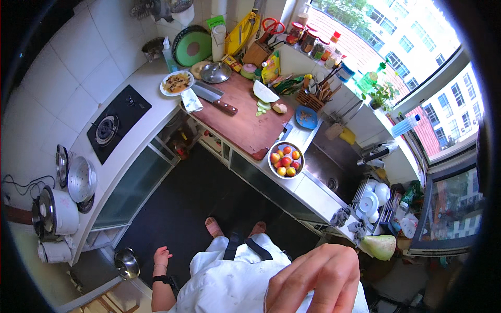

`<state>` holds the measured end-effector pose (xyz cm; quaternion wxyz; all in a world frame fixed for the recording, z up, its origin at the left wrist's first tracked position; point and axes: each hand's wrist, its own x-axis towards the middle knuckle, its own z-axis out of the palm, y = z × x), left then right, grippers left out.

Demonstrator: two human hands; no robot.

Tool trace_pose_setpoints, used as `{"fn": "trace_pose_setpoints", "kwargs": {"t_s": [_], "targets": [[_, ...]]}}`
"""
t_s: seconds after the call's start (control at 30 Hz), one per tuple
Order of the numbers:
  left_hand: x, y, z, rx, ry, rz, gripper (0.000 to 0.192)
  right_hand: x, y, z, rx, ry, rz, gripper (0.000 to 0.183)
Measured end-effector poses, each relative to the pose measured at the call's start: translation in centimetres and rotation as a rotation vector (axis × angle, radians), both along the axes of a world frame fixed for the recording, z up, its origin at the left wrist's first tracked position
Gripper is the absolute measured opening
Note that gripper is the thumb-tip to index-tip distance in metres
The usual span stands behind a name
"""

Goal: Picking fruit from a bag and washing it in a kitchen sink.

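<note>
My left hand (pixel 161 257) hangs at my side above the dark floor, fingers loosely bent and nothing in it. Close to the camera, my right hand (pixel 317 277) is raised with bent fingers; its palm and fingertips are hidden. Before me lies a brown cutting board (pixel 242 129) on the corner counter. It bears a cleaver (pixel 213 97) with a wooden handle, a pale cut melon piece (pixel 265 92), green slices (pixel 262 107) and a knob of ginger (pixel 279 108). A metal bowl (pixel 270 164) of red-yellow fruits (pixel 286 161) stands beside the board.
A gas stove (pixel 117 121) is on the left counter, with a steamer (pixel 81 179) and a rice cooker (pixel 64 211) nearer me. Right are the sink (pixel 325 164), a dish rack (pixel 381 211) and a large gourd or melon piece (pixel 379 247). A metal bowl (pixel 127 264) sits low left.
</note>
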<state>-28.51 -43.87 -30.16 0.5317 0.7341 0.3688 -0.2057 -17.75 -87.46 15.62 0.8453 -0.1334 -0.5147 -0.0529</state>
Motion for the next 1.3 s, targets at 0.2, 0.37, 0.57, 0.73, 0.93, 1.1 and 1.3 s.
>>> {"fn": "trace_pose_setpoints", "kwargs": {"t_s": [0.2,0.37,0.57,0.73,0.93,1.1,1.3], "targets": [[-1.7,6.4,-4.2,-0.078,0.308,0.098,0.023,2.6,4.2,1.4,-0.252,0.337,0.2,0.041],[-5.8,14.8,-13.4,0.105,0.574,-0.208,0.008,5.0,7.2,0.4,-0.19,0.207,0.061,0.038],[6.0,6.6,-3.8,0.125,0.47,-0.054,0.013,7.8,9.1,-0.9,-0.265,0.108,-0.009,0.036],[14.5,5.1,-6.0,0.01,0.084,-0.05,0.022,11.6,8.3,-0.5,-0.159,0.135,-0.083,0.037],[22.0,1.7,0.3,0.008,-0.053,-0.092,0.022,17.5,4.9,0.5,-0.097,0.102,0.022,0.034],[27.1,0.7,3.5,0.083,-0.105,-0.189,0.024,21.5,2.1,0.7,-0.049,0.256,0.1,0.037],[38.8,-6.5,8.9,0.116,-0.236,-0.441,0.029,24.8,-3.7,-1.0,-0.303,0.296,-0.035,0.034]]}}
